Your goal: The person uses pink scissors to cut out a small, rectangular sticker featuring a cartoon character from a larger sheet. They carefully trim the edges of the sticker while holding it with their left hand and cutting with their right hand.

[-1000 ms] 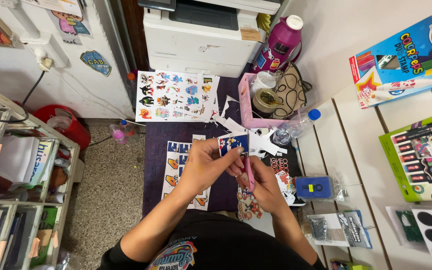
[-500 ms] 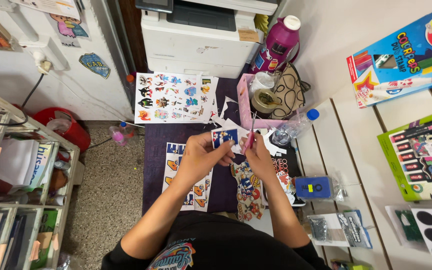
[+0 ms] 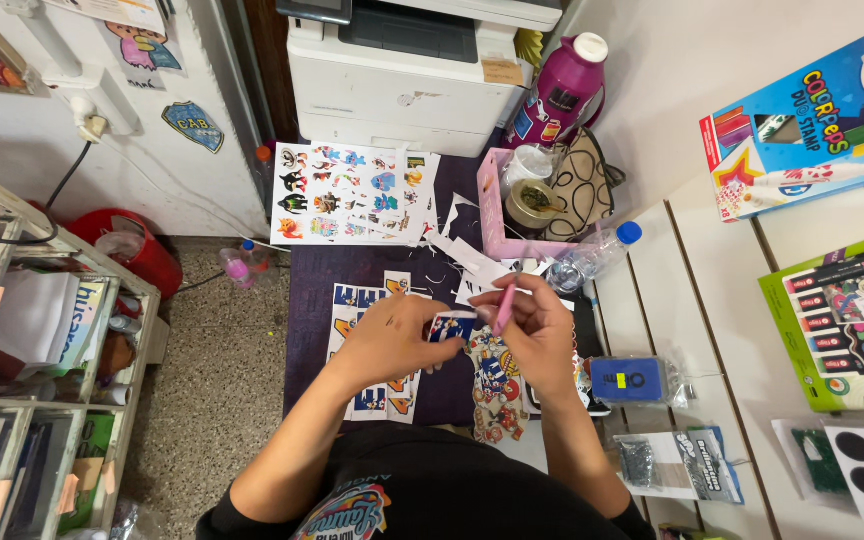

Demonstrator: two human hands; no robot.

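Note:
My left hand (image 3: 397, 335) pinches a small blue and white sticker piece (image 3: 449, 326) above the dark purple table (image 3: 312, 290). My right hand (image 3: 537, 330) grips a pink craft knife (image 3: 505, 308), its tip at the sticker's right edge. Under my hands lies a sheet of cut blue and orange stickers (image 3: 364, 345), partly hidden, and a mushroom-patterned piece (image 3: 497, 390). A larger sheet of cartoon stickers (image 3: 355, 194) lies further up the table.
White paper scraps (image 3: 467, 258) lie beside a pink basket (image 3: 497, 215) holding a tape roll and a cup. A plastic bottle (image 3: 597, 258), a magenta flask (image 3: 565, 90), a printer (image 3: 407, 70), a blue box (image 3: 628, 380) and shelves (image 3: 42, 370) surround the table.
Both hands with the sticker piece and knife have shifted slightly toward me from the upper table. The knife stays at the sticker's edge.

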